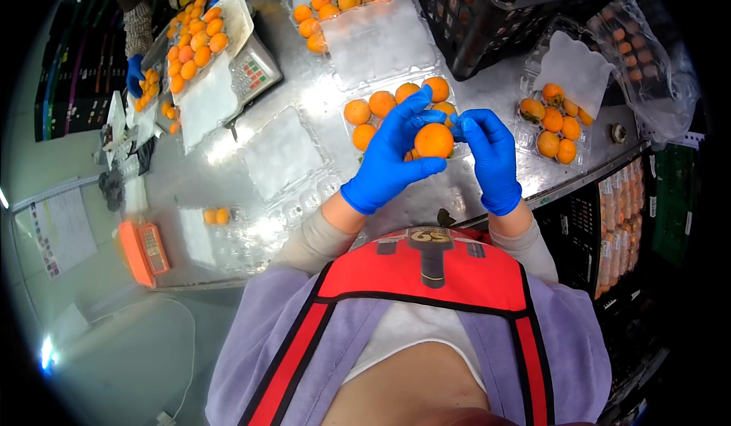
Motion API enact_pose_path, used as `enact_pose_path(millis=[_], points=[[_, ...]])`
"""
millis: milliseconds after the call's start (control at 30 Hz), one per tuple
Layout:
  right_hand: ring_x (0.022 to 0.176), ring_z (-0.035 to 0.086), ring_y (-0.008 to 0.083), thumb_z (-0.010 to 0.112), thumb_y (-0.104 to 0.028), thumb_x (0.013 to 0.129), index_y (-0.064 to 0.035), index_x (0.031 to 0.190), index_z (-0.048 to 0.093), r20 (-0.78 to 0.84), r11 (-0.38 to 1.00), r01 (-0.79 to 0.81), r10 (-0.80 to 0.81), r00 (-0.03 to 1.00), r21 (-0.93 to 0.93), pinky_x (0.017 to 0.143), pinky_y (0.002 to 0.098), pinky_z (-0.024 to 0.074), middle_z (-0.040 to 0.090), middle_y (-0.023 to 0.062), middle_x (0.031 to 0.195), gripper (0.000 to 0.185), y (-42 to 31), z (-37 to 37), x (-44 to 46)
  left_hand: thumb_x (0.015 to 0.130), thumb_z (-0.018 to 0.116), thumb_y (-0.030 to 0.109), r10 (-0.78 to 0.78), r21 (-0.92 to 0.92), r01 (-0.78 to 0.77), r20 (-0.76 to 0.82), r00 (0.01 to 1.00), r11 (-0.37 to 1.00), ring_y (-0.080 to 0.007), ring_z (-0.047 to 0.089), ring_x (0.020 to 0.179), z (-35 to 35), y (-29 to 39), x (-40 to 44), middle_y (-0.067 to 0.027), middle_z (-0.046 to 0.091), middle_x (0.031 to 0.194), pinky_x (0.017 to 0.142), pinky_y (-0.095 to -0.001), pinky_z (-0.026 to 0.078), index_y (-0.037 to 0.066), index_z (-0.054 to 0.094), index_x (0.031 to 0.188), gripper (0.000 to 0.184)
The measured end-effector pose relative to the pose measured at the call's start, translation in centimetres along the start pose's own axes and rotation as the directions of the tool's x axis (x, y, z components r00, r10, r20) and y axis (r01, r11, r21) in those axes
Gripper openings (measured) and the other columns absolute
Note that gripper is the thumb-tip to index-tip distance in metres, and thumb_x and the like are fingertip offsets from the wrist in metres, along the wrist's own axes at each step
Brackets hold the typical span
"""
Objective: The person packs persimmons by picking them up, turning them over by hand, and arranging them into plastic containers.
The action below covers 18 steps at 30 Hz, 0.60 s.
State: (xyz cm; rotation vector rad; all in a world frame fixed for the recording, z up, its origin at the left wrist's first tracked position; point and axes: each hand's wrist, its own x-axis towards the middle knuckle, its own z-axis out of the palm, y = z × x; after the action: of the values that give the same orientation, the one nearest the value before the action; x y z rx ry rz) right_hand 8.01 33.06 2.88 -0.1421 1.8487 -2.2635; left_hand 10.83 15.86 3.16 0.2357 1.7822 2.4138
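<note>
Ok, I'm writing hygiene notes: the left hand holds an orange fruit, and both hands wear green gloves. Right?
Not quite: in the head view, the gloves are blue, not green, on both the right hand and the left hand, which does hold an orange fruit.

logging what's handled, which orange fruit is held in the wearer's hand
The raised fruit between the left hand's thumb and fingers; the neighbouring fruits sit lower, grouped together beyond it.

Head view, facing forward and steeply down, close above worktable [495, 91].
</note>
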Motion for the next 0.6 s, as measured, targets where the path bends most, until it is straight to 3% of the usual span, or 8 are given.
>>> enact_pose_path(millis=[33, 100, 200, 267, 333, 400, 467, 600], points=[[0.085, 0.055, 0.0103, 0.058, -0.012, 0.089, 0.0000, 0.103, 0.057, 0.026, 0.999, -0.024, 0.023, 0.999, 0.023, 0.076, 0.0237, 0.0447, 0.059, 0.0042, 0.092, 0.018, 0.4, -0.3, -0.1, 0.072, 0.074, 0.004, 0.000, 0.000, 0.000, 0.001, 1.000, 1.000, -0.0215, 0.046, 0.121, -0.1, -0.5, -0.1, -0.0100, 0.047, 0.130, 0.100, -0.0351, 0.040, 0.007, 0.031, 0.139, 0.080], [0.095, 0.054, 0.0104, 0.062, -0.012, 0.087, -0.0010, 0.118, 0.051, 0.149, 0.995, -0.101, 0.100, 0.984, 0.004, 0.081, 0.0242, 0.0450, 0.057, 0.0050, 0.106, 0.035, 1.6, -1.2, -0.4, 0.071, 0.075, 0.009, 0.154, 0.557, -0.124, -0.008, 0.988, 0.822, -0.0245, 0.051, 0.116, -0.1, -1.3, -0.4, -0.0117, 0.052, 0.125, 0.098, -0.0351, 0.041, 0.007, 0.035, 0.137, 0.077], [0.098, 0.055, 0.0127, 0.065, -0.010, 0.083, -0.0012, 0.126, 0.046, 0.228, 0.969, -0.240, 0.247, 0.942, -0.059, 0.085, 0.0245, 0.0446, 0.055, 0.0072, 0.112, 0.047, 3.6, -0.9, -1.8, 0.069, 0.076, 0.014, 0.035, 0.722, -0.074, 0.068, 0.997, 0.688, -0.0287, 0.054, 0.112, 0.3, -3.0, -0.6, -0.0130, 0.053, 0.125, 0.096, -0.0360, 0.042, 0.007, 0.037, 0.136, 0.078], [0.100, 0.054, 0.0134, 0.065, -0.008, 0.083, -0.0017, 0.127, 0.045, 0.221, 0.968, -0.248, 0.248, 0.943, -0.027, 0.087, 0.0261, 0.0449, 0.053, 0.0079, 0.115, 0.049, 5.6, -2.0, -1.7, 0.068, 0.076, 0.016, 0.040, 0.756, -0.087, 0.080, 0.996, 0.649, -0.0323, 0.052, 0.113, -0.3, -3.8, -0.8, -0.0129, 0.051, 0.128, 0.096, -0.0377, 0.041, 0.007, 0.036, 0.137, 0.080], [0.101, 0.054, 0.0145, 0.064, -0.006, 0.083, -0.0017, 0.128, 0.043, 0.023, 0.978, -0.201, 0.203, 0.979, -0.063, 0.087, 0.0271, 0.0457, 0.053, 0.0086, 0.115, 0.051, 7.0, -3.6, -1.7, 0.071, 0.075, 0.016, 0.164, 0.753, -0.091, -0.023, 0.986, 0.652, -0.0322, 0.050, 0.116, -2.4, -3.2, -1.0, -0.0143, 0.050, 0.129, 0.098, -0.0378, 0.040, 0.006, 0.035, 0.137, 0.078], [0.101, 0.054, 0.0172, 0.064, -0.006, 0.083, 0.0001, 0.128, 0.042, -0.060, 0.979, -0.144, 0.137, 0.989, -0.147, 0.087, 0.0291, 0.0466, 0.054, 0.0100, 0.115, 0.051, 6.7, -4.9, -1.6, 0.073, 0.073, 0.016, 0.219, 0.745, 0.005, -0.202, 0.955, 0.667, -0.0301, 0.049, 0.117, -5.5, -2.8, -1.4, -0.0157, 0.049, 0.130, 0.099, -0.0374, 0.039, 0.004, 0.042, 0.132, 0.068], [0.100, 0.057, 0.0173, 0.066, -0.009, 0.082, -0.0013, 0.127, 0.043, -0.078, 0.957, -0.077, 0.057, 0.995, -0.280, 0.085, 0.0293, 0.0472, 0.056, 0.0114, 0.115, 0.051, 8.1, -6.2, -1.5, 0.074, 0.072, 0.016, 0.238, 0.800, 0.108, -0.301, 0.923, 0.591, -0.0301, 0.050, 0.116, -8.3, -2.3, -2.1, -0.0154, 0.051, 0.127, 0.098, -0.0376, 0.040, 0.005, 0.049, 0.125, 0.058], [0.099, 0.060, 0.0192, 0.067, -0.014, 0.080, -0.0031, 0.125, 0.047, -0.022, 0.903, -0.051, 0.046, 0.999, -0.427, 0.084, 0.0295, 0.0480, 0.059, 0.0128, 0.116, 0.051, 8.3, -5.1, -1.6, 0.074, 0.072, 0.017, 0.257, 0.858, 0.139, -0.296, 0.920, 0.494, -0.0304, 0.051, 0.113, -9.6, -2.0, -3.6, -0.0150, 0.054, 0.122, 0.097, -0.0382, 0.041, 0.008, 0.055, 0.120, 0.050]])
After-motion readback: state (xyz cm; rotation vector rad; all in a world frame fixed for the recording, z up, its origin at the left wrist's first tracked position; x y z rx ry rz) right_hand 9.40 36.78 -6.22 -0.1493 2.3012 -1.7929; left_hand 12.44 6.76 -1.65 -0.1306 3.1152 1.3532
